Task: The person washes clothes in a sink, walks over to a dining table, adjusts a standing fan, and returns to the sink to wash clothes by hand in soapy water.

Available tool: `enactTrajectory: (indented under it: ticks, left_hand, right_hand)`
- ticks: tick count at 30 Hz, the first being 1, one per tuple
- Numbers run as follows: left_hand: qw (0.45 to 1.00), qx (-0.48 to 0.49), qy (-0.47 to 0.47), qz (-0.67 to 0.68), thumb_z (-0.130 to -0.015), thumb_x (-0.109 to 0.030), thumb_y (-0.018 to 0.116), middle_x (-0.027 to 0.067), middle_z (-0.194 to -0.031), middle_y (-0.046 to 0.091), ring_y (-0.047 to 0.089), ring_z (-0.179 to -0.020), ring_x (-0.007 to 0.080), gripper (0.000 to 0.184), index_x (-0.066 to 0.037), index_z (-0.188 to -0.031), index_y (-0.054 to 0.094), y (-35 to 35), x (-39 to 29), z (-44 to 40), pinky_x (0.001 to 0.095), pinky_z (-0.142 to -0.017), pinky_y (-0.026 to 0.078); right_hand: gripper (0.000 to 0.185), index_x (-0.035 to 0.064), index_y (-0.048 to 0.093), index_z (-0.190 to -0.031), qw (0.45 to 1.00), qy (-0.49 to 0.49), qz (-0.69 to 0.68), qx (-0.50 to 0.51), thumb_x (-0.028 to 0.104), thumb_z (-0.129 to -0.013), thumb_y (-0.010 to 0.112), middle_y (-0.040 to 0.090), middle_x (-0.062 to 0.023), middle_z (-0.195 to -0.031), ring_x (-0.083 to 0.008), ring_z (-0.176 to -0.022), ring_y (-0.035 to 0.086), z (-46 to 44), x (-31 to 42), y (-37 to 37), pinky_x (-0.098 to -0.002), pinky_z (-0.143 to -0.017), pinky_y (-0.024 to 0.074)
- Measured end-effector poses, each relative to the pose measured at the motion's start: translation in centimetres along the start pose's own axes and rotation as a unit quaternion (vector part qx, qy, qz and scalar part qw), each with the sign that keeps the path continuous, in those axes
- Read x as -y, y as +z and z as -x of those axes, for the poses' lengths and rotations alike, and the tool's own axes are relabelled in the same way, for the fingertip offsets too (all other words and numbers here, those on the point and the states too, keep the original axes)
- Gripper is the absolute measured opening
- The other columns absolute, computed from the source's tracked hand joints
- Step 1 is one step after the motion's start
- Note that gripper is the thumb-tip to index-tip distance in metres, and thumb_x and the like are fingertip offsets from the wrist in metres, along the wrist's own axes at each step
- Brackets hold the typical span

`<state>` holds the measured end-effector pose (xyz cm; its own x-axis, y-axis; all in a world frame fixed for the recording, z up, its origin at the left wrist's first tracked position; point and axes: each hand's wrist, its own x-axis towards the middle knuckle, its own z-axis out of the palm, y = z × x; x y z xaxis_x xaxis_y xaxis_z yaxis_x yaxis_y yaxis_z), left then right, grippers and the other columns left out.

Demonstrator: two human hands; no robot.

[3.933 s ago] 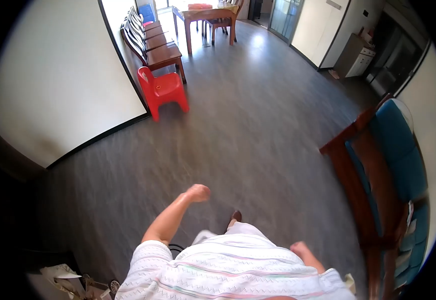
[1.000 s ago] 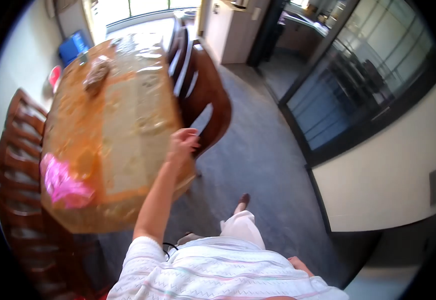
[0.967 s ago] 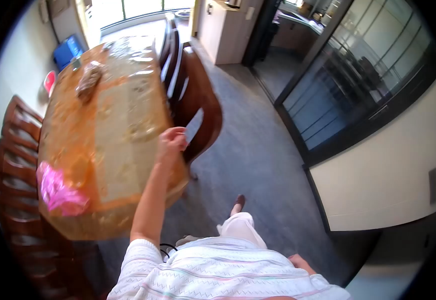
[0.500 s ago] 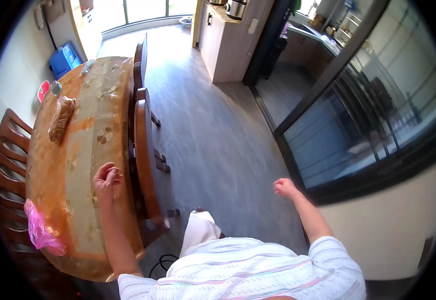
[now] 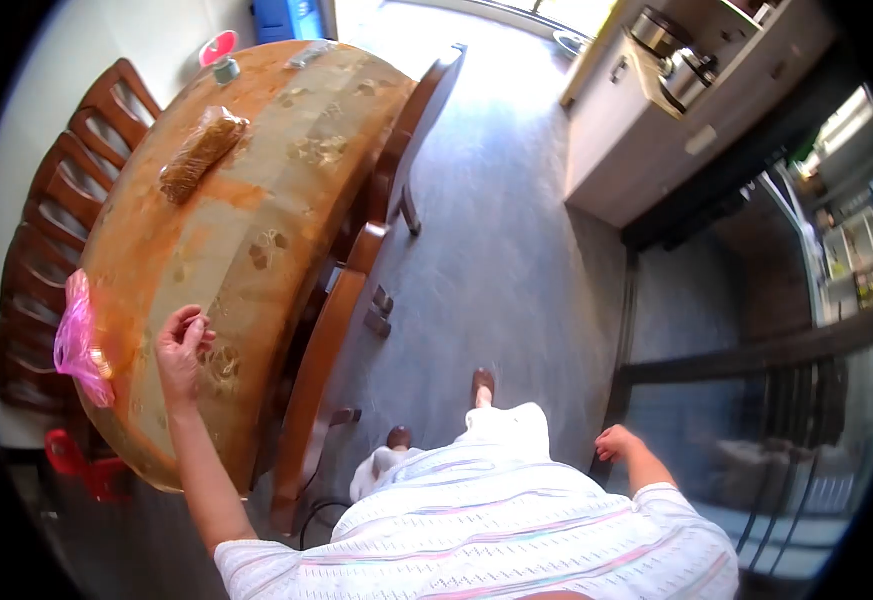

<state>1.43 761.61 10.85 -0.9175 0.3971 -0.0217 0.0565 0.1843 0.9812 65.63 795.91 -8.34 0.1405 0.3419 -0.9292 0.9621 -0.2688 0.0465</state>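
Above the near part of the table, my left hand [image 5: 182,350] is raised with its fingers curled in and the thumb close to them. Whether something small sits in that pinch I cannot make out. My right hand [image 5: 619,443] hangs at my right side as a loose fist, with nothing showing in it. The oval table [image 5: 182,265] has a patterned orange and beige cover. A pink plastic bag [image 5: 79,345] lies at its left edge, left of my left hand. Farther up lies a clear bag of brown food [image 5: 202,155].
Wooden chairs [image 5: 307,385] line the table's right side, and more chairs [image 5: 52,220] stand along the wall. A red stool [image 5: 87,465] is at lower left. Grey floor [image 5: 477,250] runs ahead, past a cabinet [image 5: 622,130] with metal pots. A dark-framed glass door [image 5: 747,360] stands right.
My view has swung right and both my feet now show on the floor. The table appears tilted and nearer. My left hand keeps its curled shape; my right hand is lower in view.
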Motion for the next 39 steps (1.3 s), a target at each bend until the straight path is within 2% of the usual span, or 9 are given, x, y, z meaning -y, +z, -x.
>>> enactTrajectory:
  ticks: [3,9,11,14,19,26,32,34,39]
  left_hand:
    - [0.998,-0.059,-0.001,-0.038,-0.081,-0.008,0.055,0.0010,-0.078,0.058,0.055,-0.062,0.0073,0.016,-0.004,-0.096,0.057,-0.1,-0.8,0.1,0.0185,-0.054,0.043]
    - [0.973,-0.071,-0.001,-0.222,-0.074,-0.001,0.056,0.0009,-0.071,0.055,0.051,-0.059,0.0078,0.010,0.000,-0.083,0.060,3.4,-3.9,1.3,0.0205,-0.055,0.043]
    - [0.953,-0.050,0.011,-0.299,-0.072,-0.001,0.057,0.0018,-0.069,0.054,0.051,-0.059,0.0080,0.011,0.001,-0.083,0.060,4.5,-6.2,1.5,0.0205,-0.054,0.042]
    - [0.941,-0.080,0.022,-0.329,-0.071,0.000,0.057,0.0040,-0.068,0.053,0.051,-0.058,0.0083,0.011,0.001,-0.081,0.059,5.1,-7.3,-0.4,0.0207,-0.053,0.041]
    - [0.934,-0.105,0.003,-0.341,-0.070,0.000,0.057,0.0042,-0.067,0.051,0.051,-0.057,0.0099,0.012,0.002,-0.082,0.058,6.4,-6.2,-3.3,0.0214,-0.053,0.042]
    - [0.933,-0.172,-0.074,-0.309,-0.070,0.004,0.056,0.0053,-0.072,0.052,0.052,-0.062,0.0105,0.015,0.003,-0.085,0.057,12.0,-8.2,-7.2,0.0216,-0.055,0.042]
    - [0.843,-0.376,-0.165,-0.346,-0.072,0.004,0.055,0.0059,-0.073,0.053,0.052,-0.064,0.0121,0.015,0.002,-0.087,0.057,20.5,-9.0,-7.7,0.0226,-0.057,0.043]
    - [0.795,-0.439,-0.166,-0.384,-0.074,0.002,0.054,0.0059,-0.075,0.053,0.053,-0.066,0.0138,0.014,0.001,-0.087,0.057,22.6,-8.4,-6.5,0.0238,-0.060,0.043]
    - [0.692,-0.525,-0.206,-0.451,-0.077,0.001,0.052,0.0063,-0.079,0.054,0.052,-0.068,0.0147,0.011,0.000,-0.087,0.057,26.2,-6.8,-4.1,0.0243,-0.061,0.042]
  right_hand:
    - [0.011,0.0042,0.058,-0.066,0.983,-0.124,0.048,-0.125,0.009,-0.071,0.050,0.057,-0.0082,-0.054,-0.0167,-0.043,0.054,-4.6,9.4,-10.5,-0.0313,-0.035,0.0407]
    - [0.014,0.0035,0.059,-0.077,0.876,-0.448,0.009,-0.180,0.007,-0.072,0.047,0.054,-0.0060,-0.056,-0.0129,-0.042,0.049,-4.9,38.3,-26.1,-0.0268,-0.034,0.0369]
    - [0.020,0.0033,0.058,-0.091,0.874,-0.463,-0.024,-0.146,0.011,-0.075,0.049,0.058,-0.0051,-0.067,-0.0127,-0.051,0.055,-1.0,47.1,-28.0,-0.0244,-0.037,0.0389]
    - [0.023,0.0041,0.059,-0.094,0.815,-0.543,0.043,-0.196,0.014,-0.074,0.051,0.060,-0.0047,-0.073,-0.0110,-0.058,0.058,2.6,57.6,-30.5,-0.0224,-0.041,0.0410]
    - [0.024,0.0051,0.059,-0.096,0.803,-0.554,0.089,-0.199,0.015,-0.076,0.052,0.061,-0.0031,-0.074,-0.0103,-0.060,0.059,7.8,69.7,-34.3,-0.0215,-0.042,0.0412]
    - [0.026,0.0070,0.061,-0.096,0.727,-0.652,0.156,-0.145,0.019,-0.074,0.054,0.061,-0.0030,-0.076,-0.0106,-0.062,0.059,10.7,91.1,-33.9,-0.0228,-0.043,0.0414]
    - [0.037,0.0090,0.059,-0.104,0.544,-0.751,0.334,-0.166,0.017,-0.068,0.051,0.061,-0.0132,-0.095,-0.0280,-0.089,0.058,10.4,110.0,-24.0,-0.0361,-0.081,0.0438]
    - [0.037,0.0112,0.060,-0.103,0.495,-0.766,0.364,-0.187,0.015,-0.068,0.049,0.061,-0.0120,-0.097,-0.0287,-0.092,0.056,11.3,113.7,-20.4,-0.0347,-0.083,0.0432]
    - [0.060,0.0229,0.037,-0.127,0.524,-0.700,0.446,-0.191,0.014,-0.069,0.050,0.035,-0.0043,-0.132,-0.0279,-0.123,0.030,11.9,121.0,-13.5,-0.0546,-0.096,0.0245]
